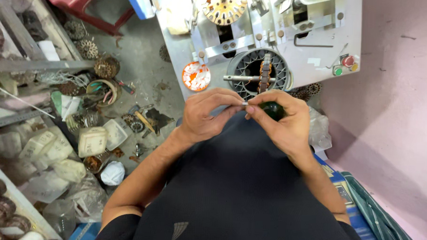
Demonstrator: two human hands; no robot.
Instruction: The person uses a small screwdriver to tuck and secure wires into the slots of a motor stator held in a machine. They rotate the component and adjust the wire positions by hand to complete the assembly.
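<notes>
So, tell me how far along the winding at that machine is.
Done: some copper coils already sit in the round slotted core on the grey machine. In hand: the left hand and right hand pinch a small pale piece together; the right also holds something dark green. Left: most slots look bare.

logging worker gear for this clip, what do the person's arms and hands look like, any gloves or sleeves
Both the left hand and right hand are bare: no gloves, rings or wristbands show. The forearms are uncovered. A short dark sleeve ends at the left elbow, part of a dark shirt with a small grey emblem.
</notes>
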